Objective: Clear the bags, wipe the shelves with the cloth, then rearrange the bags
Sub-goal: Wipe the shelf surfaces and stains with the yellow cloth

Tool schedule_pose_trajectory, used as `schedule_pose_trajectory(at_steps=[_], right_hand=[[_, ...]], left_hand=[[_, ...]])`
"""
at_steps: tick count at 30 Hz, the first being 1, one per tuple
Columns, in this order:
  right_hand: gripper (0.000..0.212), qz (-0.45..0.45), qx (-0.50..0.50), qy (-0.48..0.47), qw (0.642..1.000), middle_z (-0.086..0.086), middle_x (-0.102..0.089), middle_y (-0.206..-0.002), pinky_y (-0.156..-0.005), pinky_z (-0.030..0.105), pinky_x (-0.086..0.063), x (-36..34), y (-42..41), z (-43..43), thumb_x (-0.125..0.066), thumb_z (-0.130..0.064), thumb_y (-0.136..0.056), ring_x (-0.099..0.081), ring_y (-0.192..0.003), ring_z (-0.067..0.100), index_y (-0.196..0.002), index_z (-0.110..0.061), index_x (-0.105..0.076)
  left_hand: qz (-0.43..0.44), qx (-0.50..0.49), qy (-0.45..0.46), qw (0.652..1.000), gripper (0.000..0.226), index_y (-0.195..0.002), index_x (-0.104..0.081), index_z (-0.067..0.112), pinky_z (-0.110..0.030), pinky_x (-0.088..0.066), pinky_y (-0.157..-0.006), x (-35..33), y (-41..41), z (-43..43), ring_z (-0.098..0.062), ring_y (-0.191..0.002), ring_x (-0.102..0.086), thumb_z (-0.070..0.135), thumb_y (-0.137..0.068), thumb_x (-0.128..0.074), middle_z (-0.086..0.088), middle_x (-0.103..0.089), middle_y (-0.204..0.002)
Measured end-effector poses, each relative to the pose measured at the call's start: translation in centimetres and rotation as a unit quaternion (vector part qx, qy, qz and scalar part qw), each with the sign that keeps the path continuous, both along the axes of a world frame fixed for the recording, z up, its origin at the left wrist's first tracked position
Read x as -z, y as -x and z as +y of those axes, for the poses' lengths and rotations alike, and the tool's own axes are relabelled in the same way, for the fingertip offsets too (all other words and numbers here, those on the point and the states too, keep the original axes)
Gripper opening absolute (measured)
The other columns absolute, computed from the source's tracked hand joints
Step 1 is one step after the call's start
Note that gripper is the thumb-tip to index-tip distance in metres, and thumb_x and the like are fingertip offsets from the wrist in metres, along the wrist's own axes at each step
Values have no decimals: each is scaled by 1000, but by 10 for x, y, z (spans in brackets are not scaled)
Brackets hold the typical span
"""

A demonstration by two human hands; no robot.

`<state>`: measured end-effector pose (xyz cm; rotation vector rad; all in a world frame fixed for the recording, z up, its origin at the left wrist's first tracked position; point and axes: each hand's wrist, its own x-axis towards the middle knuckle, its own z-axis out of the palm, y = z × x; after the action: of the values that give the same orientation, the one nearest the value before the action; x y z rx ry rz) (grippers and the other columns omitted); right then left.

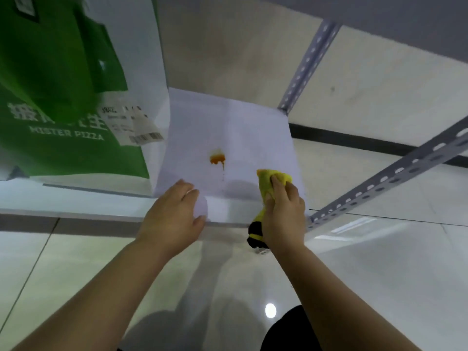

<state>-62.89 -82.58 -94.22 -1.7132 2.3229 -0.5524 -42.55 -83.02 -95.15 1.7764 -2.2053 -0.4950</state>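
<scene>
A white shelf board (240, 127) lies in front of me with an orange stain (217, 158) near its middle. My right hand (282, 211) presses a yellow cloth (268, 181) onto the board's front right part, to the right of the stain; a black-and-yellow end of the cloth hangs below the edge. My left hand (174, 214) rests flat on the board's front edge, fingers spread, holding nothing. A green and white "Mister Pizza" paper bag (63, 97) with a receipt stuck on it stands on the shelf at the left.
Grey perforated metal uprights and rails of the rack run at the right (379, 183) and at the back (307, 69). Another shelf (379, 11) hangs overhead. Glossy tiled floor (379, 274) lies below and beyond, with a dark skirting strip along the wall.
</scene>
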Motion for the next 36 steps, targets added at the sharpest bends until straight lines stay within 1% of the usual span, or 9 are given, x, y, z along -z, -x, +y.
schedule_pose_trajectory(at_steps=[5,8,11,17,22,25,31,33,36], right_hand=[[46,-8,139,-61,988,11,-23,-148,-98,54,-34,18,4,-25,-38,-22,-97,-32,-124,38,-142,-22,-28],[40,23,159,-86,983,12,-27,-144,-94,50,-32,26,3,-42,-39,-24,-96,-34,-121,37,-135,-20,-34],[50,36,159,-115,980,13,-26,-144,-100,53,-26,29,8,-69,-47,-18,-88,-30,-125,39,-136,-18,-32],[45,90,-20,-94,991,9,-29,-147,-102,53,-23,31,6,-110,-35,-27,-97,-28,-129,36,-142,-24,-29],[47,107,-175,-37,978,-2,-33,-146,-92,45,-28,44,8,-49,-40,-24,-97,-28,-128,25,-143,-30,-32],[44,101,-183,-38,977,-1,-36,-147,-92,45,-29,45,23,-37,-38,-31,-98,-30,-129,25,-142,-30,-36],[47,83,-43,-98,991,4,-29,-151,-101,50,-24,34,31,-111,-34,-28,-98,-28,-132,34,-144,-30,-27],[46,88,-65,-76,991,4,-32,-150,-101,48,-25,36,19,-110,-35,-30,-98,-30,-132,32,-144,-29,-29],[47,50,-194,-1,980,2,-43,-145,-100,42,-32,38,4,-77,-46,-32,-96,-38,-130,29,-142,-26,-38]], left_hand=[[-14,4,-28,1000,65,-135,-46,11,-29,-27,-107,23,-4,-9,-19,-135,-32,46,-82,-63,-2,-36,-148],[-6,5,-30,1000,66,-137,-45,15,-29,-24,-109,24,-5,-9,-15,-138,-27,48,-82,-61,2,-34,-150],[-4,17,-38,999,66,-142,-38,20,-26,-17,-111,27,-11,-11,-10,-141,-19,49,-86,-57,8,-27,-153],[-1,38,-15,999,58,-142,-37,20,-23,-13,-111,33,-19,-11,-11,-142,-18,40,-91,-53,8,-25,-154],[-3,36,-26,999,57,-142,-39,18,-27,-16,-112,28,-16,-8,-15,-141,-21,38,-90,-55,4,-26,-154],[6,25,-25,999,56,-139,-44,19,-28,-23,-109,26,-19,-9,-16,-138,-28,39,-88,-58,5,-31,-151],[18,18,-24,999,53,-136,-47,16,-30,-22,-110,27,-16,-8,-18,-137,-24,35,-88,-60,3,-34,-149],[25,10,-15,1000,50,-132,-52,14,-30,-25,-107,27,-15,-7,-20,-135,-26,33,-87,-62,0,-38,-146],[27,-2,-17,999,48,-126,-56,12,-29,-28,-105,28,-17,-6,-20,-132,-31,35,-85,-63,-2,-40,-144]])
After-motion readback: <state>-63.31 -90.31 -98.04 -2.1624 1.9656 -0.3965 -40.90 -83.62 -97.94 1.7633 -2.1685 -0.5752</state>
